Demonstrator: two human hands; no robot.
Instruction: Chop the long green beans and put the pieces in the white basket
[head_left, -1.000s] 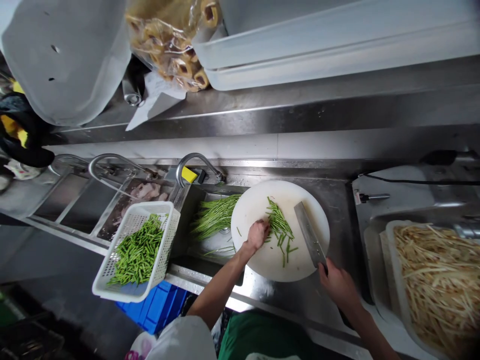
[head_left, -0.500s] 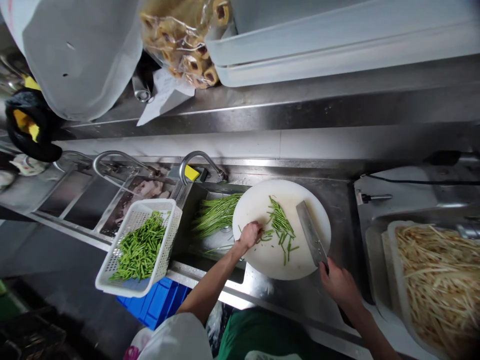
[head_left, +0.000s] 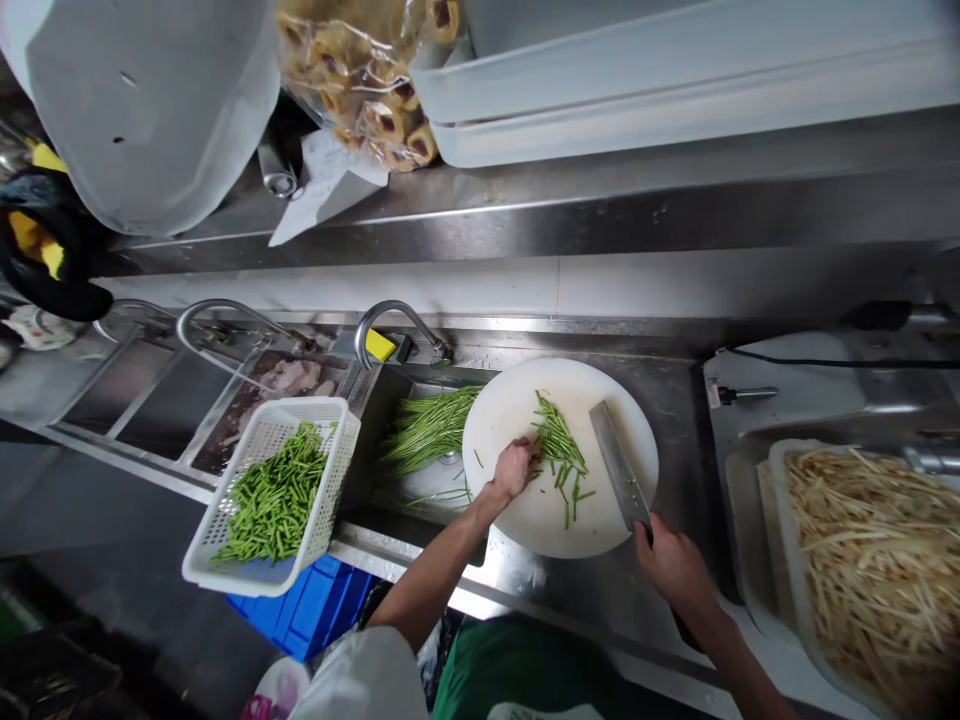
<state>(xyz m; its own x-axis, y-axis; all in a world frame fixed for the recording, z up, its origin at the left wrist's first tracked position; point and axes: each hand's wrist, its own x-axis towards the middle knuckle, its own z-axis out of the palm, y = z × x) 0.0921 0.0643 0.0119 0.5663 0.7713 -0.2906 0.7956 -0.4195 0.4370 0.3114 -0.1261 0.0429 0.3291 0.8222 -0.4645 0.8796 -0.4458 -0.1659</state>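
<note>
Cut pieces of thin green stalks, which look like garlic scapes (head_left: pixel 556 440), lie on a round white cutting board (head_left: pixel 517 535). At their left edge is my left hand (head_left: pixel 516 468), its fingers curled down and closed against the board. Whatever those fingers grip is hidden. My right hand (head_left: pixel 667 555) is wrapped round the handle of a cleaver (head_left: pixel 619 462), whose blade lies flat on the board's right side, apart from the pieces. Long uncut stalks (head_left: pixel 435 425) rest in the sink left of the board.
A white basket (head_left: pixel 202 545) of cut green pieces sits left of the sink, above a blue crate (head_left: pixel 300 610). Curved taps (head_left: pixel 397 310) line the back. On the right stands a tub of pale shreds (head_left: pixel 870 540). A steel shelf (head_left: pixel 525 215) crosses above.
My left hand has moved right across the board, up to the cut pieces, and now covers some loose bits. The cleaver and my right hand have stayed in place.
</note>
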